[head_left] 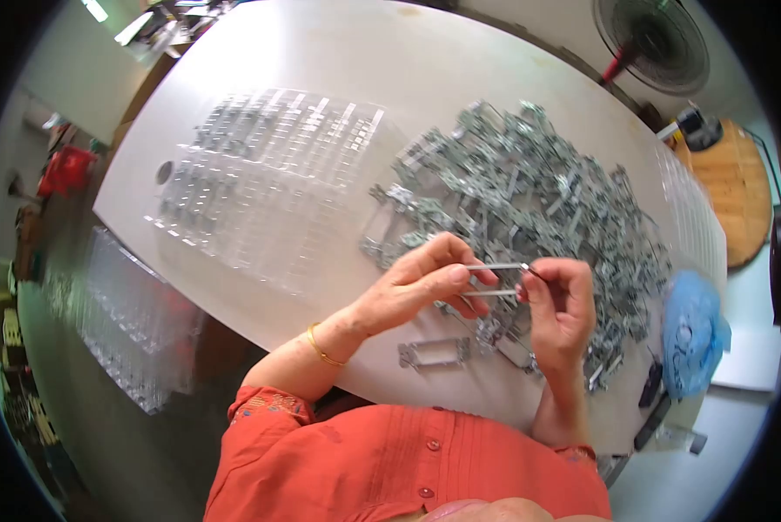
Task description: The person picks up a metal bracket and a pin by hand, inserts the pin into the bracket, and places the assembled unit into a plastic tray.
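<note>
Between my two hands is a metal frame (497,266) with two thin parallel bars. My left hand (434,277) pinches its left end between thumb and fingers. At its right end, the fingers of my right hand (560,304) are closed on it near a small dark part. Behind and around my hands lies a large heap of similar metal pieces (529,191). One separate metal frame (434,353) lies flat on the table, near its front edge and below my left hand.
Clear plastic trays (260,191), some with metal pieces, lie on the white table (321,43) at left. More trays (138,322) are stacked lower left. A blue plastic bag (693,335) is at right, near a wooden stool (730,196). A fan (651,39) stands beyond.
</note>
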`<state>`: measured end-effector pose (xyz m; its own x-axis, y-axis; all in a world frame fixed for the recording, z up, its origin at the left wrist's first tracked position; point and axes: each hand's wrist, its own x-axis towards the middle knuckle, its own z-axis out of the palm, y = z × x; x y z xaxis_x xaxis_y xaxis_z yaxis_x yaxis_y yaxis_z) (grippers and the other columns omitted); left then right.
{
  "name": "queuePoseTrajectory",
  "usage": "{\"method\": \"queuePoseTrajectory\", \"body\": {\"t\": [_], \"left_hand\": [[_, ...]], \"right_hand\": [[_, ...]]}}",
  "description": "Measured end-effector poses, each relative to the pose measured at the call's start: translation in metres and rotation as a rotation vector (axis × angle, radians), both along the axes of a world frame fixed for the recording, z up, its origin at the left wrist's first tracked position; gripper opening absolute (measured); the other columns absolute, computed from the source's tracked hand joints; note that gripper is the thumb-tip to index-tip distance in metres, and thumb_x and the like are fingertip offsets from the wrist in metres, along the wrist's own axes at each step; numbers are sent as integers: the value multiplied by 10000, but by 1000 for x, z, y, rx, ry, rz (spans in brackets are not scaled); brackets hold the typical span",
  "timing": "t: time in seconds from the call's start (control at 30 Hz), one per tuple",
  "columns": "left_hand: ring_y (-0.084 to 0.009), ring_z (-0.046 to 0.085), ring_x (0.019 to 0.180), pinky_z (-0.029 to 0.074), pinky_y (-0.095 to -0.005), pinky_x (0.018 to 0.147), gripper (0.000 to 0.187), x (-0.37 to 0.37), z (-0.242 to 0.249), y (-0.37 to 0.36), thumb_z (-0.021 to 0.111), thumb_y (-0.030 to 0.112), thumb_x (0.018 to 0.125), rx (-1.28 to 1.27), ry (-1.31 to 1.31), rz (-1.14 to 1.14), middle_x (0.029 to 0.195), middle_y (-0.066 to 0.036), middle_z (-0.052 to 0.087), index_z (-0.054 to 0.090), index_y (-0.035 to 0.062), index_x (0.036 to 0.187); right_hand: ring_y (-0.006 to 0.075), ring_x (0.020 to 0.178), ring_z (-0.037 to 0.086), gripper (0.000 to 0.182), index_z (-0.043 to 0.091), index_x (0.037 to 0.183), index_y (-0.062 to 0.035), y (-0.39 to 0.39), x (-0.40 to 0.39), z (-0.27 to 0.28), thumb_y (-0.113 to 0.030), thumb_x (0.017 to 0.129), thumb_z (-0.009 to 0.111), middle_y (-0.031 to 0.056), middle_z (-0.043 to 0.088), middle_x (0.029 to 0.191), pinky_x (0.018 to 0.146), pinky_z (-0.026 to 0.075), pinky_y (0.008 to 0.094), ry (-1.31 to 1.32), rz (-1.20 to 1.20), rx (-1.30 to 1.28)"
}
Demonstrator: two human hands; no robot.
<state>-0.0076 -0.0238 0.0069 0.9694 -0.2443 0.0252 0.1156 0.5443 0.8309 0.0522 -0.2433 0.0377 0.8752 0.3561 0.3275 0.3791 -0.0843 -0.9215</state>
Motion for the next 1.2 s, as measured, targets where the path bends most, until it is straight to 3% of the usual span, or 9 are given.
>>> {"method": "queuePoseTrajectory", "body": {"t": [0.13,0.27,0.37,0.63,0.8,0.9,1.0,1.1,1.2], "left_hand": [[-279,729,917,617,-394,742,324,-1,7,-4,532,311,1074,108,64,-2,1188,-227,658,511,-2,1154],[-266,718,745,607,-380,620,242,0,3,-5,489,269,1092,-30,128,25,1090,-226,668,510,29,1080],[-264,716,752,606,-374,619,250,1,-1,-4,491,284,1093,21,112,63,1084,-228,662,503,34,1077],[-230,700,776,598,-354,627,278,0,-6,-6,467,296,1106,80,-3,113,1098,-207,657,504,22,1083],[-112,653,786,551,-267,676,219,-4,-2,-7,460,186,1111,324,-111,174,1002,-85,662,570,-4,1112],[-110,629,757,526,-259,678,157,-5,-2,-10,494,109,1090,435,-214,244,952,-78,657,581,-21,1097],[-139,656,782,560,-286,698,162,-2,-10,-7,493,104,1086,672,-494,285,1122,-158,647,534,-43,1141],[-151,658,785,562,-291,692,162,1,-9,-7,504,97,1078,751,-605,331,1136,-177,637,533,-52,1134],[-167,664,793,562,-292,685,161,1,-8,-7,504,106,1078,786,-623,348,1132,-186,638,538,-47,1115]], "right_hand": [[83,791,632,131,577,1066,-8,0,-1,-1,-5,981,677,46,645,958,717,524,230,16,29,-23],[86,786,620,91,625,1059,-3,-2,0,3,-55,1000,670,46,664,975,721,507,236,-75,-41,-126],[58,747,595,66,641,1041,-4,-3,5,8,-47,999,667,26,665,927,662,481,221,-259,-123,-190],[-1,609,499,43,660,1011,-16,1,-2,16,1,973,668,-22,619,755,524,403,192,-128,-97,-203],[-1,590,490,50,661,985,-23,0,-3,15,6,953,686,-31,603,715,505,390,205,-85,-111,-220],[5,580,492,59,659,973,-29,-1,-3,17,5,942,696,-22,595,697,501,389,217,-100,-119,-269],[21,566,502,50,658,948,-32,-1,-3,16,-3,941,698,-14,584,678,496,395,230,-132,-137,-279],[35,560,514,63,639,987,-29,-1,-3,18,-6,953,686,-2,587,674,496,406,237,-201,-117,-302],[41,573,527,139,628,1112,-13,0,-7,26,-60,989,671,3,593,674,522,429,237,-14,-131,-270]]}}
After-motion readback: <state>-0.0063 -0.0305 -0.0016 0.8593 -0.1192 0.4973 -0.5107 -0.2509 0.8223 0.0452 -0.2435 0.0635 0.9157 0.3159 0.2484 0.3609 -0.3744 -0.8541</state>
